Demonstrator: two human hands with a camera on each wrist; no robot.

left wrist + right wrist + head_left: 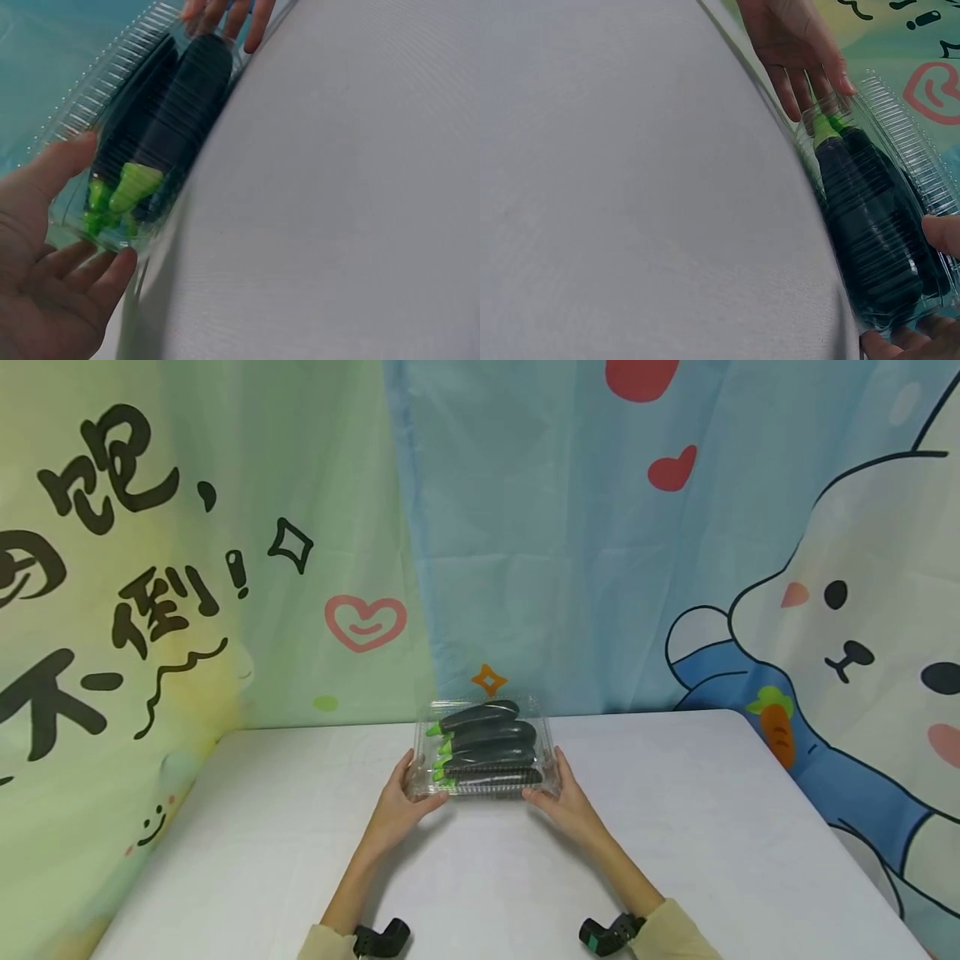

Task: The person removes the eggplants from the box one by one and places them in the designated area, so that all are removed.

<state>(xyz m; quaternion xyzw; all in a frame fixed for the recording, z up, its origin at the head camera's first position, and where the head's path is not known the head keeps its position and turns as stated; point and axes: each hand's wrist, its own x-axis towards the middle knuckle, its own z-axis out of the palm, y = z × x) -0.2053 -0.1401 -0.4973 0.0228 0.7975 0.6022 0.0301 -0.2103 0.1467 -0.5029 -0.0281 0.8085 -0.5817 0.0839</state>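
A clear plastic clamshell box [487, 790] sits at the far side of the table, holding several dark eggplants [491, 735] laid side by side. Their bright green stem ends [136, 186] all point left. My left hand [401, 806] grips the box's left end, thumb on the near top edge and fingers at the side and underneath. At the opposite end my right hand [567, 802] holds the box the same way, its thumb [943, 234] against the ridged rim. The lid is down over the eggplants. In both wrist views the box's underside is close over the white surface.
A white-covered table [487, 877] spreads around the box. Behind its back edge hangs a printed curtain [510, 560] with hearts, lettering and a cartoon bear. A black device [382, 937] is worn on the left wrist, and another black device [611, 935] on the right.
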